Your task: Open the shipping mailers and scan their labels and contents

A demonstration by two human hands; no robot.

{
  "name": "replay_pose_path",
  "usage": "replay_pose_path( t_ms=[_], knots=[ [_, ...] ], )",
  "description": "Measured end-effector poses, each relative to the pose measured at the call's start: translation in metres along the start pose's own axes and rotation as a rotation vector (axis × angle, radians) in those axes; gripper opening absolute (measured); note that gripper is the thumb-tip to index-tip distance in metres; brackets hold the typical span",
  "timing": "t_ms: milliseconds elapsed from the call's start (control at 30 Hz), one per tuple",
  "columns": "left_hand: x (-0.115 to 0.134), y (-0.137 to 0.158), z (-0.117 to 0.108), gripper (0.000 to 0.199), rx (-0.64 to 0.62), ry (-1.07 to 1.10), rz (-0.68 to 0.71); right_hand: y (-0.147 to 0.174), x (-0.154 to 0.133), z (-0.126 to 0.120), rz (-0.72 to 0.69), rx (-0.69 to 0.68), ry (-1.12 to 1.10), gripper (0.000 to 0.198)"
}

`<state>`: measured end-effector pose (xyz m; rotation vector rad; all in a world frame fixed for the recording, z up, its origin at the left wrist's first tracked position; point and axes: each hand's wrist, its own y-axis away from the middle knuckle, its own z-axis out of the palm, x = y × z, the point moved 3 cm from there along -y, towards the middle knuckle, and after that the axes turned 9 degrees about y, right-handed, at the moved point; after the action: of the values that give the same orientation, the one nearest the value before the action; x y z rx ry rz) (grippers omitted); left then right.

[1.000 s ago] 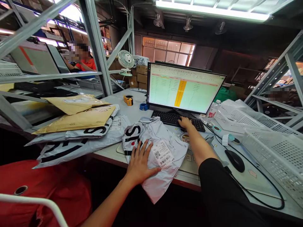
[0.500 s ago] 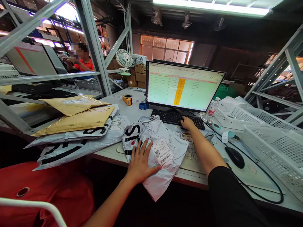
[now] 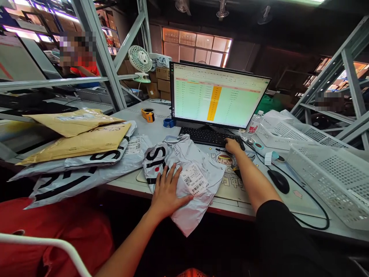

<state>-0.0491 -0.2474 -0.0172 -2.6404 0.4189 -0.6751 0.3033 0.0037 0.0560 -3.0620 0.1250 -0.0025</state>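
Note:
My left hand (image 3: pixel 166 190) lies flat, fingers spread, on a crumpled grey poly mailer (image 3: pixel 188 175) with a barcode label, at the desk's front edge. My right hand (image 3: pixel 232 146) rests on the right end of a black keyboard (image 3: pixel 210 136), fingers on the keys. Behind the keyboard stands a monitor (image 3: pixel 216 96) showing a green spreadsheet with an orange column. A black mouse (image 3: pixel 278 181) sits to the right of my right forearm.
Grey mailers (image 3: pixel 83 169) and yellow padded envelopes (image 3: pixel 75 134) are stacked at left. White plastic baskets (image 3: pixel 325 169) fill the right. Tape rolls (image 3: pixel 147 114), a small fan (image 3: pixel 140 61) and a metal rack post (image 3: pixel 100 57) stand behind. A person in red (image 3: pixel 83 67) works at back left.
My right hand has slid a little rightward along the keyboard. The camera has dipped and turned, shifting everything up-left. My left hand stays on the mailer.

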Motion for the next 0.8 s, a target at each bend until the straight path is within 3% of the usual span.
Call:
replay_pose_path(
  t_ms=[400,500,667,800],
  knots=[
    [-0.002,0.001,0.002,0.114,0.026,-0.03,0.013,-0.032,-0.056,-0.002,-0.069,-0.032,-0.02,0.059],
    [-0.002,0.001,0.002,0.115,0.028,-0.033,0.009,-0.024,-0.046,-0.007,-0.057,-0.035,-0.007,0.055],
    [0.0,0.001,0.001,0.112,0.013,-0.025,-0.006,0.0,-0.004,-0.004,-0.01,-0.066,0.042,0.046],
    [0.002,-0.001,0.0,0.109,0.009,-0.012,-0.005,0.014,0.013,0.005,-0.042,-0.081,0.051,0.05]
  ],
)
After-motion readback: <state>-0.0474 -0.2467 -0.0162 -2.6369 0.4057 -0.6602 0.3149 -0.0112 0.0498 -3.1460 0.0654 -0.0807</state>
